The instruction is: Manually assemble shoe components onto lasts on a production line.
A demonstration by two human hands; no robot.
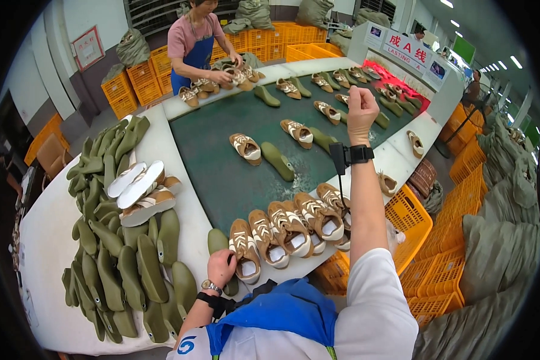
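My left hand is closed, lying across a green shoe last at the near edge of the belt. Its fingertips come against the side of a brown-and-white sneaker; whatever they grip is hidden. My right hand is raised over the right part of the belt, fingers curled into a fist, and anything inside cannot be seen. Several brown-and-white sneakers stand in a row between my arms. On the green belt, a sneaker rests beside another green last.
Many green lasts are heaped on the white table at left, with white-soled shoes on top. A co-worker handles sneakers across the belt. Orange crates stand low at right, near a single sneaker.
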